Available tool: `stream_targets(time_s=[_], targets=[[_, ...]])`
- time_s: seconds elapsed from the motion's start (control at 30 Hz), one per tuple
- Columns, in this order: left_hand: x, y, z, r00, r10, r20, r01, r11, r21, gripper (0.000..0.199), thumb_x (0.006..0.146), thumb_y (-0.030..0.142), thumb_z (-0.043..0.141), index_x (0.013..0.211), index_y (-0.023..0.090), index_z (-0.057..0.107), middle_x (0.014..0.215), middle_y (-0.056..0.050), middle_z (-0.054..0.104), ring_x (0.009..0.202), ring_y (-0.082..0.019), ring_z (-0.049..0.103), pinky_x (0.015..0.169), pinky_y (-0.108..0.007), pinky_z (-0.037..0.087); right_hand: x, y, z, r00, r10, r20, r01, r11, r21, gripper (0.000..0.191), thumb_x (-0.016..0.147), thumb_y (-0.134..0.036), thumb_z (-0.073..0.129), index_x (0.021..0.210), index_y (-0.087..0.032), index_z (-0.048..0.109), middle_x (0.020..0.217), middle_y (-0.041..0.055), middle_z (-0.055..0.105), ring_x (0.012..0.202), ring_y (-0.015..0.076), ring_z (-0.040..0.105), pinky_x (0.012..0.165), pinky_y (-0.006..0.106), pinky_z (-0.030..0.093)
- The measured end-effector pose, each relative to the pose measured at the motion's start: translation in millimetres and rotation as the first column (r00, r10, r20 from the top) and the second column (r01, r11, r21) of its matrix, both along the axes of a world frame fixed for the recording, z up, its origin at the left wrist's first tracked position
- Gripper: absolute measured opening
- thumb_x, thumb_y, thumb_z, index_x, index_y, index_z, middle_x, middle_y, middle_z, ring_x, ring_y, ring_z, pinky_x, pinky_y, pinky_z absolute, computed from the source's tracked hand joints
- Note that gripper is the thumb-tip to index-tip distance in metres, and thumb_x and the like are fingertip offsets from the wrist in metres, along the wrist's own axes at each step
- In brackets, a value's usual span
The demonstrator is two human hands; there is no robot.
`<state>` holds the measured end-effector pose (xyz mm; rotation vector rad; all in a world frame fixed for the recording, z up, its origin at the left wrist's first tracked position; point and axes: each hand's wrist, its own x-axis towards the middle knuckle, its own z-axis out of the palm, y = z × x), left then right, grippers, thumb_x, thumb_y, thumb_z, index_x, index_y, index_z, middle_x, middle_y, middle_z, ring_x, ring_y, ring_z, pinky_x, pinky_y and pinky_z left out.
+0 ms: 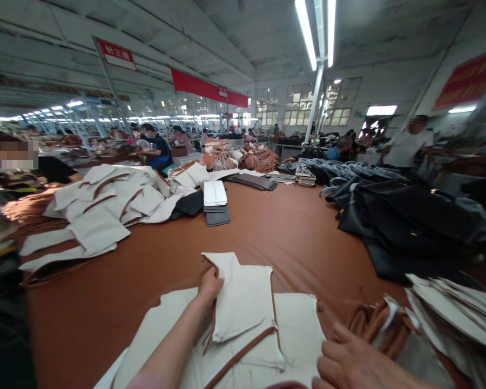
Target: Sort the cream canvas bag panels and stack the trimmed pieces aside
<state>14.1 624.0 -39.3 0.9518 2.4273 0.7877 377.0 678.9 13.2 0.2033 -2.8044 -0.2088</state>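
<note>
My left hand (pixel 210 284) is closed on the left edge of a cream fabric piece (pixel 243 297) with brown trim. The piece lies over larger cream panels (pixel 166 319) with brown piping, at the near edge of the table. My right hand (pixel 352 354), slightly blurred, is beside the panels' right edge. Its index finger reaches toward their upper right corner, apart from the other, bent fingers; I see nothing held in it, and the thumb is hidden.
The brown-covered table (pixel 275 227) carries a cream fabric heap (pixel 117 194) at left, white and grey cards (pixel 215 194) near the middle, and black bags (pixel 413 221) at right. Cream panels (pixel 465 313) and brown straps (pixel 368 324) lie near my right hand. A person (pixel 56 167) is at far left.
</note>
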Motion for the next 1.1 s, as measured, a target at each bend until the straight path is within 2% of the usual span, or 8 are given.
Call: stream_targets(time_s=[0.1, 0.2, 0.33, 0.43, 0.67, 0.77, 0.9, 1.1], targets=[[36, 15, 42.0, 0.972, -0.237, 0.009, 0.235, 0.967, 0.101, 0.007, 0.08, 0.009, 0.056, 0.082, 0.014, 0.059, 0.083, 0.0, 0.056, 0.083, -0.015, 0.054, 0.075, -0.027, 0.042, 0, 3, 43.6, 0.992, -0.053, 0.114, 0.054, 0.998, -0.008, 0.018, 0.09, -0.025, 0.06, 0.077, -0.021, 0.049, 0.069, -0.0027, 0.057, 0.067, 0.0198, 0.051, 0.085, 0.046, 0.043], [84, 16, 86.0, 0.831, -0.543, 0.12, 0.523, 0.836, 0.165, 0.007, 0.072, 0.013, 0.057, 0.075, 0.016, 0.062, 0.074, 0.004, 0.053, 0.073, -0.013, 0.048, 0.065, -0.023, 0.036, -1, 5, 72.1, 0.957, -0.088, 0.276, 0.098, 0.995, -0.026, 0.007, 0.091, -0.022, 0.06, 0.087, -0.021, 0.055, 0.09, 0.0018, 0.062, 0.077, 0.0212, 0.054, 0.068, 0.036, 0.046], [144, -4, 122.2, 0.561, -0.764, 0.318, 0.735, 0.636, 0.233, 0.012, 0.07, 0.025, 0.062, 0.07, 0.014, 0.065, 0.063, 0.006, 0.045, 0.061, -0.01, 0.038, 0.056, -0.022, 0.031, -2, 3, 74.3, 0.984, -0.073, 0.162, 0.105, 0.974, -0.201, 0.021, 0.099, -0.018, 0.041, 0.112, -0.017, 0.058, 0.129, 0.01, 0.056, 0.105, 0.0201, 0.056, 0.086, 0.033, 0.049], [169, -21, 130.3, 0.441, -0.795, 0.416, 0.755, 0.58, 0.306, 0.018, 0.074, 0.028, 0.059, 0.08, 0.013, 0.067, 0.07, 0.004, 0.051, 0.066, -0.01, 0.04, 0.061, -0.022, 0.034, 4, -3, 66.8, 0.996, -0.005, 0.088, 0.04, 0.918, -0.394, 0.039, 0.096, -0.012, 0.039, 0.135, -0.013, 0.043, 0.146, 0.0129, 0.043, 0.129, 0.0203, 0.045, 0.106, 0.032, 0.041], [179, -49, 121.3, 0.296, -0.679, 0.671, 0.72, 0.621, 0.31, 0.028, 0.075, 0.034, 0.068, 0.062, 0.015, 0.052, 0.057, 0.007, 0.036, 0.054, -0.008, 0.027, 0.051, -0.023, 0.022, 30, -25, 53.1, 0.976, -0.154, 0.156, 0.219, 0.713, -0.666, 0.07, 0.068, -0.01, 0.061, 0.133, -0.011, 0.035, 0.127, 0.0189, 0.051, 0.118, 0.0294, 0.052, 0.099, 0.043, 0.046], [174, -55, 112.0, 0.241, -0.61, 0.755, 0.706, 0.644, 0.294, 0.043, 0.083, 0.053, 0.062, 0.074, 0.011, 0.065, 0.065, 0.0, 0.054, 0.06, -0.011, 0.042, 0.059, -0.023, 0.034, 39, -32, 54.6, 0.944, -0.151, 0.294, 0.322, 0.624, -0.712, 0.066, 0.07, -0.014, 0.062, 0.131, -0.015, 0.039, 0.113, 0.0132, 0.06, 0.102, 0.0264, 0.06, 0.086, 0.037, 0.049], [157, -62, 93.5, 0.196, -0.466, 0.863, 0.578, 0.765, 0.282, 0.068, 0.087, 0.069, 0.044, 0.108, 0.01, 0.069, 0.101, -0.016, 0.072, 0.09, -0.025, 0.065, 0.082, -0.035, 0.048, 54, -35, 66.3, 0.87, -0.187, 0.456, 0.48, 0.535, -0.696, 0.053, 0.067, -0.018, 0.065, 0.118, -0.02, 0.05, 0.092, 0.0037, 0.065, 0.078, 0.0185, 0.06, 0.061, 0.023, 0.04], [156, -82, 42.8, 0.274, -0.329, 0.904, 0.272, 0.928, 0.255, 0.064, 0.084, 0.072, 0.045, 0.107, 0.018, 0.072, 0.108, -0.012, 0.074, 0.108, -0.033, 0.065, 0.102, -0.046, 0.047, 93, -38, 104.7, 0.806, -0.151, 0.572, 0.501, 0.688, -0.525, 0.014, 0.072, -0.023, 0.062, 0.084, -0.018, 0.059, 0.085, 0.0044, 0.063, 0.072, 0.0166, 0.055, 0.058, 0.024, 0.035]])
